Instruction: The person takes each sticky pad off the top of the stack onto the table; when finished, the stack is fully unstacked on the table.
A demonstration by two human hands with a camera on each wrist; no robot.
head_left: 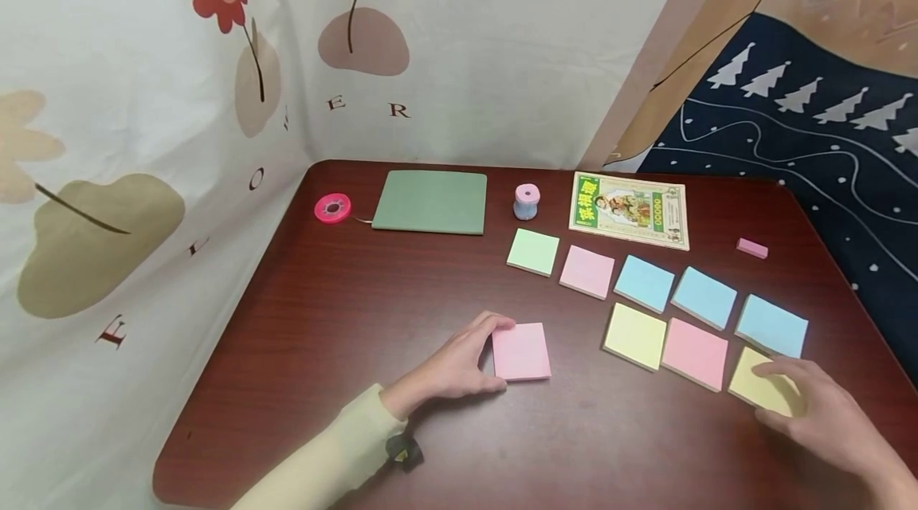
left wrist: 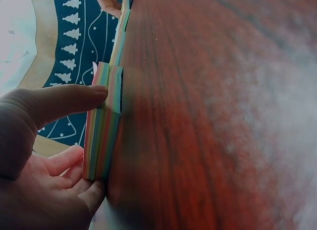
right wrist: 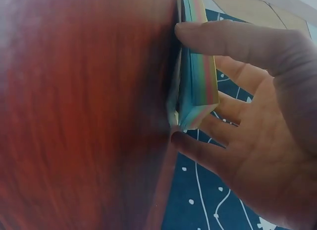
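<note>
Near the middle of the table, my left hand (head_left: 459, 362) grips a pink sticky note pad (head_left: 521, 352) by opposite edges, between thumb and fingers. Up close in the left wrist view, that pad's (left wrist: 101, 136) side shows layers of several colors, and the thumb (left wrist: 74, 100) presses against one edge. On the right, my right hand (head_left: 825, 418) holds a yellow sticky note pad (head_left: 762, 389) at the near end of a row. The right wrist view shows this pad's (right wrist: 200, 81) striped side between thumb and fingers, low at the tabletop.
Beside the yellow pad lie a pink pad (head_left: 694, 354) and another yellow pad (head_left: 634, 336). Behind them runs a row of green (head_left: 533, 253), pink (head_left: 586, 272) and blue (head_left: 644, 284) pads. Farther back are a green notebook (head_left: 430, 203), tape roll (head_left: 333, 208), spool (head_left: 527, 202), printed booklet (head_left: 631, 209) and pink block (head_left: 752, 248).
</note>
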